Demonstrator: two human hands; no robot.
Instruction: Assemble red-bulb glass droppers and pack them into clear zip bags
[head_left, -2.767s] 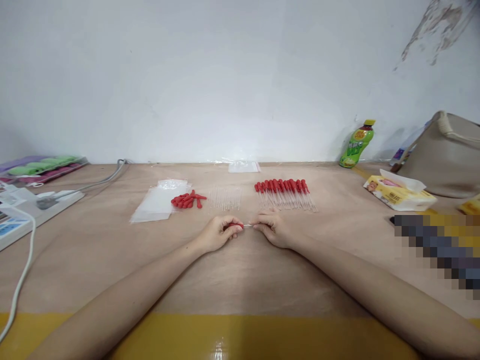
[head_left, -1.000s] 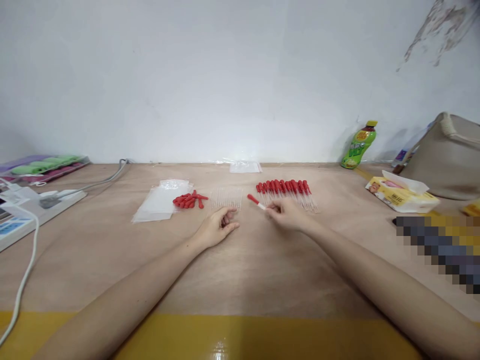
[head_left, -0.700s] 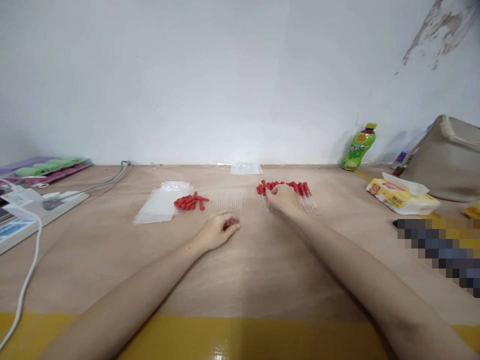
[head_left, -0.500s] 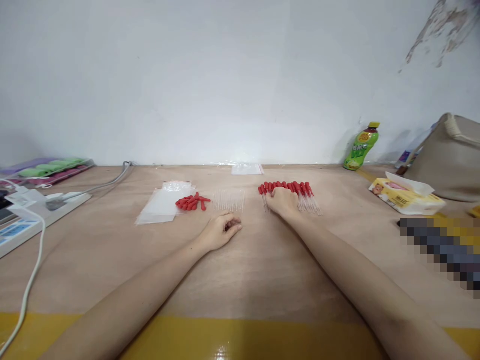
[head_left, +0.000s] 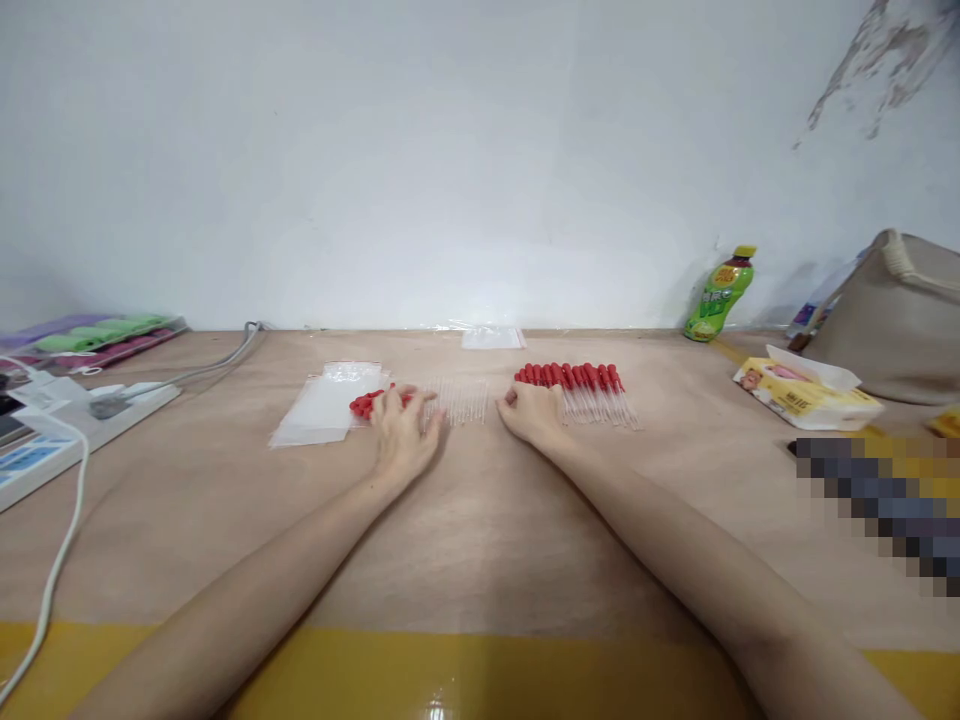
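While bulbs [head_left: 363,407] and tubes [head_left: 466,400] remain loose by the spread left hand [head_left: 403,432], joined droppers [head_left: 589,379] adjoin the right hand [head_left: 532,411]. Its grip is unclear.

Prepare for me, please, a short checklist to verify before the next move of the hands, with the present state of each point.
1. Left hand at the pile of loose red bulbs: ok, it is over the pile and partly hides it.
2. Left grip on a bulb: cannot tell, the contact is hidden.
3. Right hand not blocking the view of the red-topped tubes: not ok, it covers the left part of their row.
4. Right grip free of any object: cannot tell.
5. Bare clear tubes within view: ok, side by side between the hands.
6. Green bottle capped and away from both hands: ok.
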